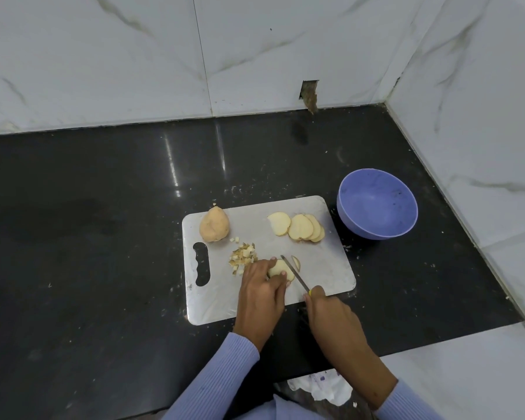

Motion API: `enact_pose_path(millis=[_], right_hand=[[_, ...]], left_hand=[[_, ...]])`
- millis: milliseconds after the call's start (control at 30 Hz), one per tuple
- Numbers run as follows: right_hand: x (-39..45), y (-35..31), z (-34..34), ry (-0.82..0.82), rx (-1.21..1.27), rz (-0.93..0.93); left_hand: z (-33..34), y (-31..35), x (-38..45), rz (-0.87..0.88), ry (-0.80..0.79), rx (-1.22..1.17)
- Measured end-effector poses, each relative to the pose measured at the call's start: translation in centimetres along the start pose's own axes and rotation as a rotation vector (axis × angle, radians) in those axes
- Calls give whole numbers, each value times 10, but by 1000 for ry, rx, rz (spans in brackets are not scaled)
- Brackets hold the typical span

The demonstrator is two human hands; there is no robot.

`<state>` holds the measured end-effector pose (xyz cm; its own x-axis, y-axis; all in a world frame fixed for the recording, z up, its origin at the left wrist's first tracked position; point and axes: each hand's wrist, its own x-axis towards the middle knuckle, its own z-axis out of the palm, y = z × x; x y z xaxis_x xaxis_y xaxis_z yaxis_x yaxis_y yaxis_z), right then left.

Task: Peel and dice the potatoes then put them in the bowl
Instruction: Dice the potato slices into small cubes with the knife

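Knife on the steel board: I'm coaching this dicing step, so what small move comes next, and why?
Probably press the thin knife in the right hand down for another cut. Its blade lies across the pale potato slices pinned by the left hand, with one sliver already off.

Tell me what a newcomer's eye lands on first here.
The two hands at the cutting board's near edge: the left hand presses a potato slice while the right hand cuts it with a knife. Next, the empty purple bowl to the board's right.
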<state>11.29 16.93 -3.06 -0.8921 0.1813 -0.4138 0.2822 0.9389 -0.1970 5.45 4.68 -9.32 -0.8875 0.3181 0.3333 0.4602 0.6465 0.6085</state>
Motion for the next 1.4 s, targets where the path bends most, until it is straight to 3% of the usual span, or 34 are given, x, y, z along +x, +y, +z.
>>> enact_pose_path(millis=[233, 600, 933, 1167, 1400], right_hand=[[-37, 22, 10, -88, 24, 83], [-15, 11, -5, 62, 91, 18], [7, -4, -2, 15, 53, -23], [-29, 17, 8, -47, 24, 63], [-27, 24, 5, -5, 41, 77]], left_hand=[[0, 0, 1, -13, -10, 6], [-4, 1, -1, -50, 2, 46], [-3, -4, 0, -34, 28, 60], [-6, -2, 2, -53, 5, 104], [-8, -2, 1, -55, 8, 105]])
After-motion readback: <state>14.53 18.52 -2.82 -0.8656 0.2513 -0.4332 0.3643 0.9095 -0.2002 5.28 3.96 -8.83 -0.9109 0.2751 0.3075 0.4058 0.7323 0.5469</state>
